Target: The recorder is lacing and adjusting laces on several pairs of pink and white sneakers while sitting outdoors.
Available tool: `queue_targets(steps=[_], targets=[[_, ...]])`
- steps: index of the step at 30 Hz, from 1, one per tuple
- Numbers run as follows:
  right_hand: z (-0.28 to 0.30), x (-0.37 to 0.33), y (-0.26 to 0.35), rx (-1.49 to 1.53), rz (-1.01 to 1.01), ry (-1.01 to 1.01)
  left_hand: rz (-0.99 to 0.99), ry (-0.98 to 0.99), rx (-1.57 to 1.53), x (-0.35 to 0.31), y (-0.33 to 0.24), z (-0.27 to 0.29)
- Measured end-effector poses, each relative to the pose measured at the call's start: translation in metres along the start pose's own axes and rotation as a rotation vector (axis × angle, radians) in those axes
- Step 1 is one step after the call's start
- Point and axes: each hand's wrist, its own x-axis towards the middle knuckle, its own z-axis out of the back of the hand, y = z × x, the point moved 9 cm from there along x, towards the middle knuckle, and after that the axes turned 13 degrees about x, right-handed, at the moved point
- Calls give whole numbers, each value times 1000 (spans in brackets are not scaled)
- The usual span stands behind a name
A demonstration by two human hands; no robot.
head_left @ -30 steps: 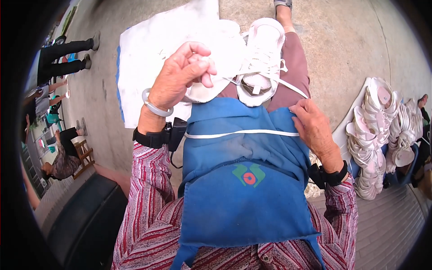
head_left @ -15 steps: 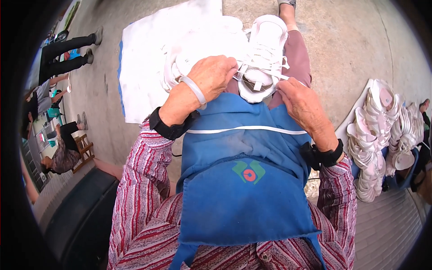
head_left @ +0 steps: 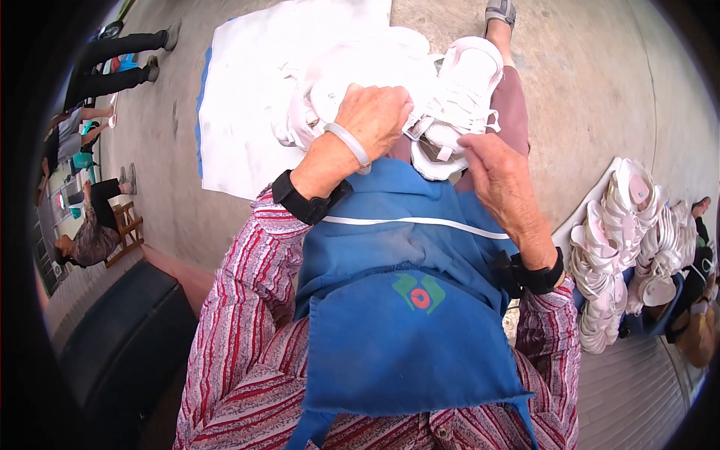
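Observation:
A white lace-up sneaker (head_left: 474,71) rests on my lap with its heel opening toward me and its toe pointing away. Its white laces (head_left: 459,112) criss-cross the front, one loop sticking out on the right. On the left of the opening, my left hand (head_left: 373,124) is closed, with a bit of lace at its fingertips. My right hand (head_left: 501,176) pinches at the right side of the opening; what lies between those fingertips is hidden. More white shoes (head_left: 330,90), washed out by glare, sit beside the sneaker on the left.
A white sheet (head_left: 240,97) with a blue edge lies under the left-hand shoes. My blue apron (head_left: 405,352) covers my lap. Stacked white shoe parts (head_left: 615,240) stand on the right. People sit and stand at far left, near a wooden stool (head_left: 126,234).
The view has shifted a little, placing the sneaker and my left hand farther right. The lace that stretched to my right fingertips no longer shows there. Both hands stay at the shoe opening.

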Motion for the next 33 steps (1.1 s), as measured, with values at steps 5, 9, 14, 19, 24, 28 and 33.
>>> queue_targets(steps=[5,9,14,19,24,28,33], targets=[[-44,15,-19,-44,-165,95,-53,-181,116,0,-8,0],[-43,21,-31,31,-324,28,-52,-158,128,7,-10,-1],[-38,21,-40,75,-359,-54,-88,-204,167,7,-10,-4],[-43,23,-43,85,-419,-34,-55,-166,177,10,-8,-11],[-42,22,-44,93,-382,-43,-51,-198,139,9,-8,-10],[-44,23,-45,109,-419,-18,-7,-189,138,9,-4,-12],[-42,22,-43,126,-377,-42,8,-130,127,11,-4,-14]])
